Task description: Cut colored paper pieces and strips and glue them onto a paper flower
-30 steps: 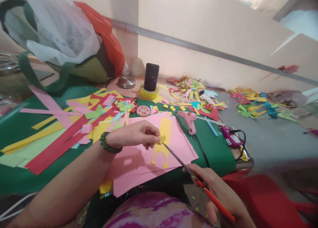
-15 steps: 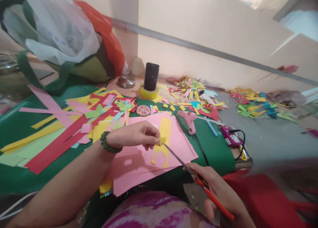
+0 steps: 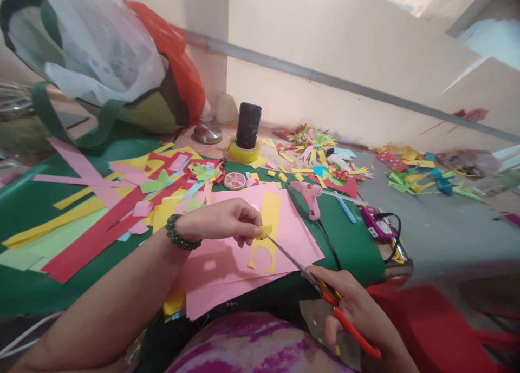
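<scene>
Between the thumb and fingers of my left hand [image 3: 229,221] is a small yellow paper piece [image 3: 266,229]. My right hand [image 3: 353,302] grips scissors [image 3: 351,332] with orange handles, and their tips touch or nearly touch that piece. Below lies a yellow paper strip [image 3: 271,213] with a round hole cut near its close end. It rests on stacked pink paper sheets [image 3: 227,273]. A green bead bracelet [image 3: 179,233] circles my left wrist.
A pink glue gun [image 3: 311,197] lies right of the pink sheets, its cord trailing toward me. Coloured paper strips [image 3: 97,229] cover the left side. A phone [image 3: 248,125] stands in a yellow tape roll [image 3: 242,152] at the back, near a purple power strip [image 3: 377,224].
My right hand's grip on the scissors has shifted, with the fingers lower and the handles a little more apart. A small yellow bit now shows below that hand. My left hand has barely moved.
</scene>
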Motion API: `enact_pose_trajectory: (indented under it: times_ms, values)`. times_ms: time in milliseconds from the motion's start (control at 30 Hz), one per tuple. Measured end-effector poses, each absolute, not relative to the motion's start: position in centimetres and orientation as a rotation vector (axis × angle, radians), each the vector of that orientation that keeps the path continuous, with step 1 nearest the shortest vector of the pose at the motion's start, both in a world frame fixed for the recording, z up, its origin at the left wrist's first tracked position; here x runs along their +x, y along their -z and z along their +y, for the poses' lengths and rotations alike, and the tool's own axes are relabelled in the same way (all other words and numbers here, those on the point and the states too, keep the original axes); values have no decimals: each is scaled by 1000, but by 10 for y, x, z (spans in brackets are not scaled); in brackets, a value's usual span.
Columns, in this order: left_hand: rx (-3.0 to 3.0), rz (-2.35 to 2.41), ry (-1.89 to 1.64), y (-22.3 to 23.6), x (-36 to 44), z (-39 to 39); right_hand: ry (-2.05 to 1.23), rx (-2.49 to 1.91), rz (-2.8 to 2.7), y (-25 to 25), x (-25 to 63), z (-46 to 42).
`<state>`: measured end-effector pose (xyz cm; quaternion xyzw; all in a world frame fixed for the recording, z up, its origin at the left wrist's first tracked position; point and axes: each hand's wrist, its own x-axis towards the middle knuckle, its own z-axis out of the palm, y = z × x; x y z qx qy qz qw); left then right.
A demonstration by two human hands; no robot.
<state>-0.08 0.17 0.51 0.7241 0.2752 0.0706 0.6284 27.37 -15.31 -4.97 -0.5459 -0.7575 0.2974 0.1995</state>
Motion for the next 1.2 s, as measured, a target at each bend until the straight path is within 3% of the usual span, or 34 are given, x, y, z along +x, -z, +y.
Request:
enact_pose_trajectory:
  times_ms: [667, 900, 1200]
  values:
    - [1684, 645, -171, -6, -3, 3, -898, -1422, -2198, 52, 283, -157]
    - [1610, 671, -286, -6, -4, 3, -1063, -1326, -2025, 47, 287, -164]
    - [1582, 628, -248, -3, -3, 4, -1024, -1494, -1999, 38, 272, -157]
